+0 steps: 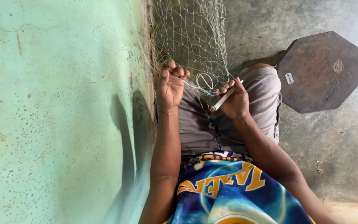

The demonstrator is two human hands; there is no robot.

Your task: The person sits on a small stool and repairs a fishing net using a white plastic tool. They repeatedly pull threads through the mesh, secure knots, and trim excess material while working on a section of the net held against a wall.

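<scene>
A fine pale fishing net hangs along the green wall and drapes toward my lap. My left hand is closed on a bunch of the net's mesh and cords near the wall. My right hand grips a slim white netting needle, its tip pointing at a loop of pale twine between the two hands. Both hands rest above my grey shorts. The view is turned sideways.
A green speckled wall fills the left side. A dark octagonal wooden stool top lies on the grey concrete floor to the right. My blue and yellow shirt shows at the bottom.
</scene>
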